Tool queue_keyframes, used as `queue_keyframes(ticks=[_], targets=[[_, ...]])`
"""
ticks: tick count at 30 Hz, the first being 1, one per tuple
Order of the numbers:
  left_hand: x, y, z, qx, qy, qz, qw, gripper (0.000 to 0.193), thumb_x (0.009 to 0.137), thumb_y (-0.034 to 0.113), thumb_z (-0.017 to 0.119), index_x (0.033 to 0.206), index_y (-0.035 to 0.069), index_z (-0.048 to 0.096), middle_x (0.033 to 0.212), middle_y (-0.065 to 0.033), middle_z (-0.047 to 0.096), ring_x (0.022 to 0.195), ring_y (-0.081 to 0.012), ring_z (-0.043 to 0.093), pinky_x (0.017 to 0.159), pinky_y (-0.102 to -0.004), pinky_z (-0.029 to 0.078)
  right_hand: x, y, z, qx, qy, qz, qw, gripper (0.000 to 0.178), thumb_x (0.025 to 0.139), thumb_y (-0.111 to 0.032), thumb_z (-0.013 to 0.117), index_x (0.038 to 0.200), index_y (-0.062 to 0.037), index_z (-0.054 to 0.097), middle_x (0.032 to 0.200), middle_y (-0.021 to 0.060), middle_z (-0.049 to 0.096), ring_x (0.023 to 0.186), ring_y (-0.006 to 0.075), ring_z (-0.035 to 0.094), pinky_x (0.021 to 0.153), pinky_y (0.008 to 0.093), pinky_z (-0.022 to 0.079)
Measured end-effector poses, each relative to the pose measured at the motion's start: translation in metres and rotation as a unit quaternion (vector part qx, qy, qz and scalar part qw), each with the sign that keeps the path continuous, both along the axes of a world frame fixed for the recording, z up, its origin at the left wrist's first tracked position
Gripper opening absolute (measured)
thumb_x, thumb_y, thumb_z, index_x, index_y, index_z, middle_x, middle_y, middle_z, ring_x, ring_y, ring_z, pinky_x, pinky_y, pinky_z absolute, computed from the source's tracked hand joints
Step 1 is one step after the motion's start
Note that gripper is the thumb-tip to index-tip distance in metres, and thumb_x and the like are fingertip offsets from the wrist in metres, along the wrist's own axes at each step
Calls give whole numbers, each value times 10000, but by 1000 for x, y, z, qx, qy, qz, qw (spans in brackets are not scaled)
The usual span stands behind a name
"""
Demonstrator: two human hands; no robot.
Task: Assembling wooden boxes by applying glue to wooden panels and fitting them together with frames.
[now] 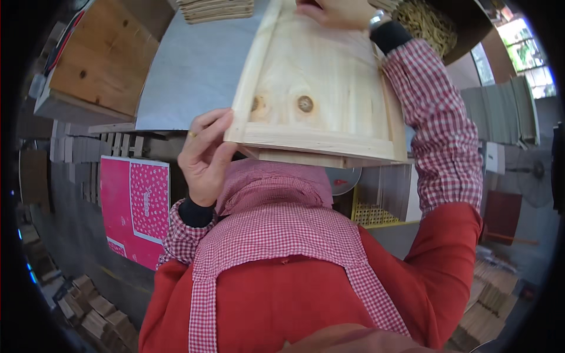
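A shallow box of pale wood (329, 76) with a raised rim and two dark knots in its panel lies before me on the work table. My left hand (206, 156) grips its near left corner, fingers on the outer side and thumb at the front edge. Over the box's far part is my right hand (338, 13), its fingers curled and partly cut off by the picture's upper edge. What that hand holds, if anything, cannot be made out. My right forearm runs along the box's right side.
A pale sheet (188, 70) covers the table, with a stack of thin wooden pieces (216, 9) at the back. Brown wooden box (106, 59) stands left; a round container of tan strips (426, 26) stands right. Below left is a pink printed carton (132, 206).
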State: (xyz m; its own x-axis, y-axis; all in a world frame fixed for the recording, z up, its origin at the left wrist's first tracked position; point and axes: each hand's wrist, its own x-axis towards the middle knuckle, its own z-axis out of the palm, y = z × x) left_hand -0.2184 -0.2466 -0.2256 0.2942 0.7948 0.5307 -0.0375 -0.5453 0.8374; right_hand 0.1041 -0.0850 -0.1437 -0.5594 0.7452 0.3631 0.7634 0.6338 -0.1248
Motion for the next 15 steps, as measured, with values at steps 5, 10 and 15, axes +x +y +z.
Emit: queue_keyframes(ticks=[5,10,15], targets=[[0,1,-3,-8,2,2,1000,330,848,-28,618,1177,-32,620,1254,-193,538,1110,-225,552,930,-301,453,10,-23,21,-39,-23,-48,998,301,839,-329,640,781,-35,616,712,160,608,651,321,597,602,427,455],[0,1,-2,-25,-8,-18,999,311,866,5,584,1174,-22,609,1340,-254,477,1228,-277,492,1008,-358,404,71,-30,18,-15,169,-143,975,320,828,-311,660,723,-12,614,672,166,601,629,319,599,583,408,454],[-5,17,4,1,60,-64,996,311,886,62,560,1187,-11,584,1383,-288,430,1287,-335,448,1058,-410,355,214,-48,-95,1,99,-387,917,206,858,-224,632,816,-23,623,732,139,614,631,274,593,579,366,459]])
